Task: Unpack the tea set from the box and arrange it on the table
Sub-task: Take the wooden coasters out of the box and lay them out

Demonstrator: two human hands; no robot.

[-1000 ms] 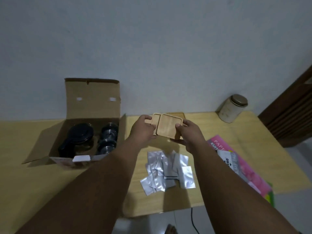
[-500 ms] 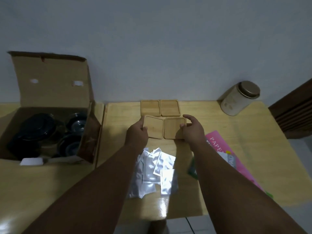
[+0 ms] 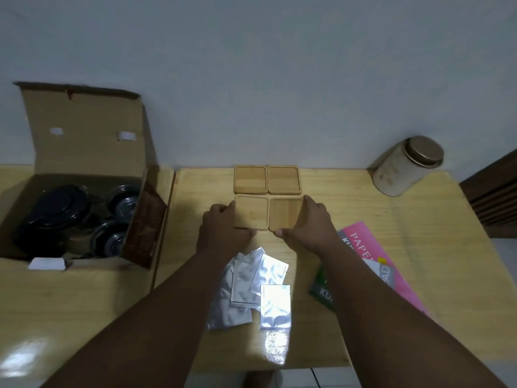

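Observation:
Four square wooden coasters lie in a two-by-two block on the wooden table [image 3: 391, 247]. The far pair [image 3: 267, 179] sits near the wall. My left hand [image 3: 221, 229] grips the left edge of the near left coaster [image 3: 251, 212]. My right hand [image 3: 306, 228] grips the right edge of the near right coaster [image 3: 285, 212], thumb at its near corner. Both near coasters rest flat on the table. The open cardboard box [image 3: 84, 141] stands at the left, with a dark teapot [image 3: 53, 214] and dark cups [image 3: 123, 200] inside.
Several silver foil sachets [image 3: 251, 289] lie in a heap between my forearms. A pink paper pack [image 3: 372, 256] and a green booklet [image 3: 321, 289] lie at the right. A cream tin with a metal lid [image 3: 405, 169] stands at the back right against the wall.
My hands lowered two coasters from the air to the table and set them side by side in front of the far pair. The camera tilted down and right.

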